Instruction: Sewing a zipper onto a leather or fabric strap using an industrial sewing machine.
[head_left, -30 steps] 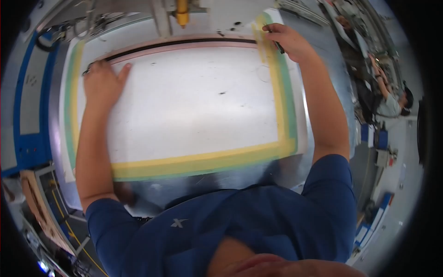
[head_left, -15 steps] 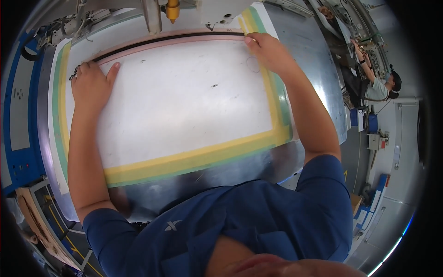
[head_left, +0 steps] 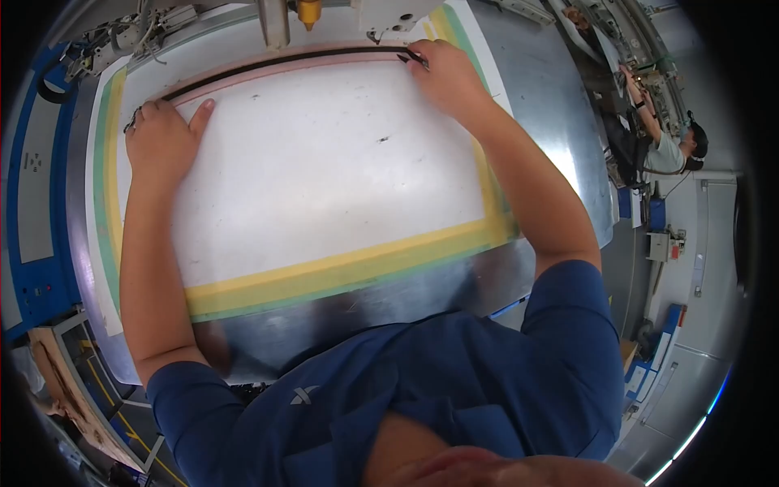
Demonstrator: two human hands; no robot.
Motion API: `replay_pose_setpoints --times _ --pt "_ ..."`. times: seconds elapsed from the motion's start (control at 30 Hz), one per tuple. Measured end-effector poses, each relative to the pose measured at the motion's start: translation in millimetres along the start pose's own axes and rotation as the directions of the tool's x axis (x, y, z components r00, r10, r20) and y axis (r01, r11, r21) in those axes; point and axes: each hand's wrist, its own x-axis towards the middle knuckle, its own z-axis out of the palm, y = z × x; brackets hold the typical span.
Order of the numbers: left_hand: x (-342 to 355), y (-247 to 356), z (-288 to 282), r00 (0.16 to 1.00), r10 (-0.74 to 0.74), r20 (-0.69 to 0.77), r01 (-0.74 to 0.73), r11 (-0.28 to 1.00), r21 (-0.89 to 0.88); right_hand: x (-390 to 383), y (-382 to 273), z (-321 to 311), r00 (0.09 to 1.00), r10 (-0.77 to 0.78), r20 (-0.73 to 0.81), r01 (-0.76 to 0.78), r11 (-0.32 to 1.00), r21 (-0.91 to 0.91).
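Observation:
A long, narrow black strip point(head_left: 284, 58) lies across the far part of a white sheet point(head_left: 324, 162), bowed by the lens, along a pinkish band. My left hand point(head_left: 162, 134) rests over the strip's left end with its fingers curled down and the thumb held out to the side. A small dark piece point(head_left: 130, 124) pokes out beyond those fingers; I cannot make out what it is. At the other end, my right hand point(head_left: 446, 75) pinches the strip between thumb and fingers. A dark tip shows at these fingertips, and their far side is hidden.
Yellow and green tape point(head_left: 349, 276) edges the sheet on a shiny metal table point(head_left: 552, 89). Over the far edge hangs a machine head with a brass-coloured nozzle point(head_left: 309, 12). A blue cabinet point(head_left: 40, 243) stands left. Another person point(head_left: 669, 150) works at far right.
My right hand has moved left and slightly away from me, off the right tape border, with the strip's end. The left hand has stayed nearly in place.

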Motion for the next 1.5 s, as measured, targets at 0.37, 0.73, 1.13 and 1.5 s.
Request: replay_pose_setpoints --times 0.37,0.73,1.13,1.5 --pt "-1 -3 4 0.998 0.031 -0.047 -0.033 0.999 -0.042 13 9 14 0.994 0.086 -0.060 -0.082 0.995 0.062" --pt "0 -3 6 0.997 0.039 -0.068 -0.040 0.999 -0.015 15 23 2 0.994 0.039 -0.100 -0.040 0.999 -0.007" --pt "-2 0 -2 1.000 0.015 -0.005 -0.015 1.000 -0.017 -1 47 -4 0.965 -0.053 -0.257 0.035 0.997 -0.074" --pt "-2 2 -16 0.999 -0.004 0.033 0.006 0.998 -0.056 -20 24 2 0.988 -0.067 -0.140 0.052 0.992 -0.113"
